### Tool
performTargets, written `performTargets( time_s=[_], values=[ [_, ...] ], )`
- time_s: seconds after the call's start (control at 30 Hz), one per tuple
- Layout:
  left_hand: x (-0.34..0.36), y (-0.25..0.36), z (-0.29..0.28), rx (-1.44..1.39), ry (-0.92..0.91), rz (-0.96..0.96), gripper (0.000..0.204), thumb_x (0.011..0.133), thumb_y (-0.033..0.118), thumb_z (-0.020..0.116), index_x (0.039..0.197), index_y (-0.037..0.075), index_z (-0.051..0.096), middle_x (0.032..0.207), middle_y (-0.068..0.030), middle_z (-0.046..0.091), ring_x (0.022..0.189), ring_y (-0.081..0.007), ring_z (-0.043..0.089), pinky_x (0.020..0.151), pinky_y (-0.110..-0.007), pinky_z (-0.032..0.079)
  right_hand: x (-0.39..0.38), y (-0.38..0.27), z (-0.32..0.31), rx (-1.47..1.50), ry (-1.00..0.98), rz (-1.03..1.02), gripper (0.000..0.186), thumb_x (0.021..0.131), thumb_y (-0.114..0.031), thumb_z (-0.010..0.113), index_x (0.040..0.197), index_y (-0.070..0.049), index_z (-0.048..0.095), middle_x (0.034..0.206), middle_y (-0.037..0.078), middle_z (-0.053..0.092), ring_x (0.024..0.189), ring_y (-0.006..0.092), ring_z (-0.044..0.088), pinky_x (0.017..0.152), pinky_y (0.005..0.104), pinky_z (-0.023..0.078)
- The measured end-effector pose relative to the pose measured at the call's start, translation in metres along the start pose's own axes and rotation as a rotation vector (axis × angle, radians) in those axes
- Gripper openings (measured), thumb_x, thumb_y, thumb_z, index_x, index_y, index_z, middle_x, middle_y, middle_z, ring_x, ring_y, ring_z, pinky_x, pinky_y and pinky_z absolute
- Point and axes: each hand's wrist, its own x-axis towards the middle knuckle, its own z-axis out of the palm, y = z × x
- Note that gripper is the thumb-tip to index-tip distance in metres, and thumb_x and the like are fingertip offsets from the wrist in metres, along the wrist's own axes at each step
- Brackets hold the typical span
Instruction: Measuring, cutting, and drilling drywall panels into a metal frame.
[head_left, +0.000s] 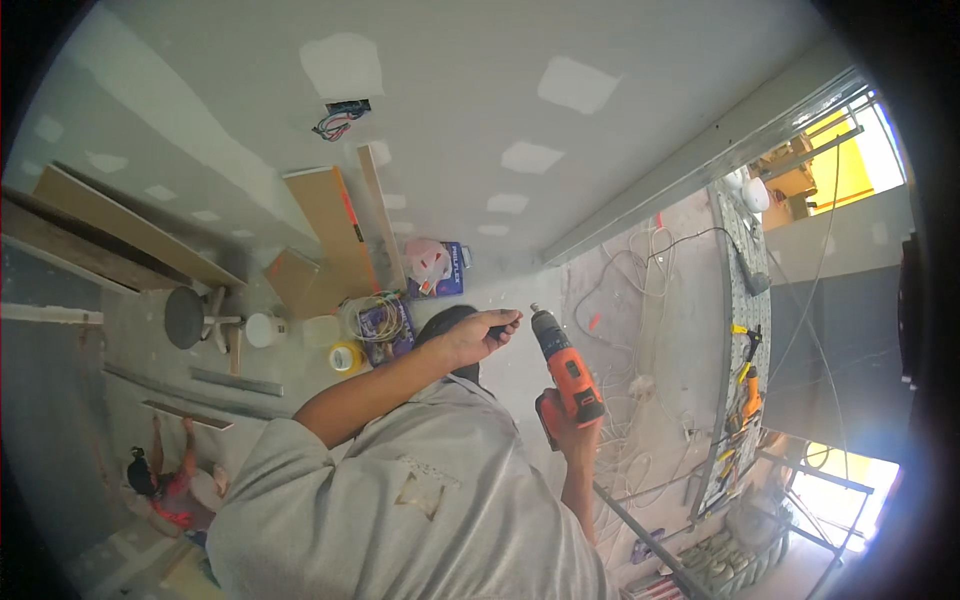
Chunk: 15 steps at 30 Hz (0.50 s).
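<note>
Drill [572,372], orange and black, is gripped by the right hand [578,436] in the head view, long axis slanting up and leftward. The left hand [480,338], fingers curled around a small dark object [497,332], is just left of the drill's tip; contact is unclear.

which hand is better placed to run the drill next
Probably the right hand: it grips the drill, while the left hand is near the drill's front end.
</note>
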Motion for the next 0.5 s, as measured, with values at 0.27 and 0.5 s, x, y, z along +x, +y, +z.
performTargets(
  time_s=[0.27,0.5],
  values=[
    [0.017,0.002,0.032,0.029,-0.011,0.005,0.019,0.1,0.015,0.065,0.112,0.001,0.066,0.101,-0.0017,0.064,0.086,-0.0074,0.062,0.081,-0.018,0.055,0.0,0.006,-0.017,0.163,0.14,0.166,0.043,0.077,0.001,0.084,0.117,0.0,0.065,0.095,0.002,0.067,0.08,0.0118,0.06,0.074,0.0282,0.051],
    [0.051,0.048,0.097,0.138,-0.13,0.028,0.015,0.1,0.016,0.066,0.107,0.003,0.068,0.094,-0.0002,0.065,0.08,-0.0063,0.063,0.077,-0.018,0.056,0.021,-0.009,-0.036,0.186,0.354,0.172,0.028,0.079,-0.003,0.08,0.104,-0.001,0.069,0.084,0.0,0.064,0.07,0.0086,0.056,0.064,0.0264,0.045]
  ],
)
